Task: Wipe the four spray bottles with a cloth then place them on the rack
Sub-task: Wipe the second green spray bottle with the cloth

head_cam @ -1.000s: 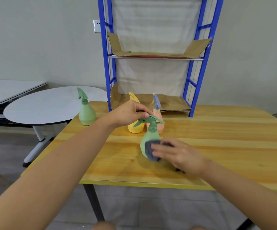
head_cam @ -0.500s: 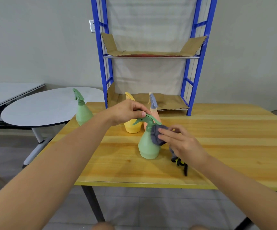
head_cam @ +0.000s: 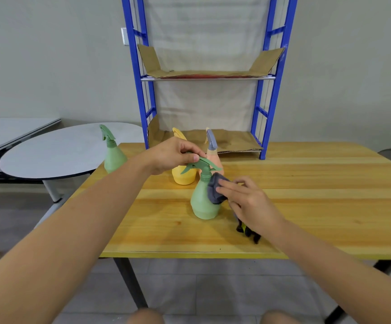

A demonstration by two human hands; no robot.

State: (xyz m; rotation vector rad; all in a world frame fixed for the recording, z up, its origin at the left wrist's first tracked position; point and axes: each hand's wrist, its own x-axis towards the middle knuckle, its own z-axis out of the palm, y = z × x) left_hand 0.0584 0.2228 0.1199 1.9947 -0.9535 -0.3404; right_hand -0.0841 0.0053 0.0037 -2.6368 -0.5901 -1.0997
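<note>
On the wooden table, the left hand grips the near green bottle by its trigger head while the right hand pinches the grey cloth against it

light: even, soft | shadows: faint | edges: wide-angle bending | focus: slightly soft

No legible text, label, brand, number or sign appears anywhere in this view. The near green spray bottle at the centre of the wooden table has a plain body, as do the far green spray bottle at 10 o'clock from it, the yellow spray bottle at 11 o'clock and the peach spray bottle at 12 o'clock (part of each of the last two is hidden). The cardboard liners of the blue rack carry no readable print.
</note>
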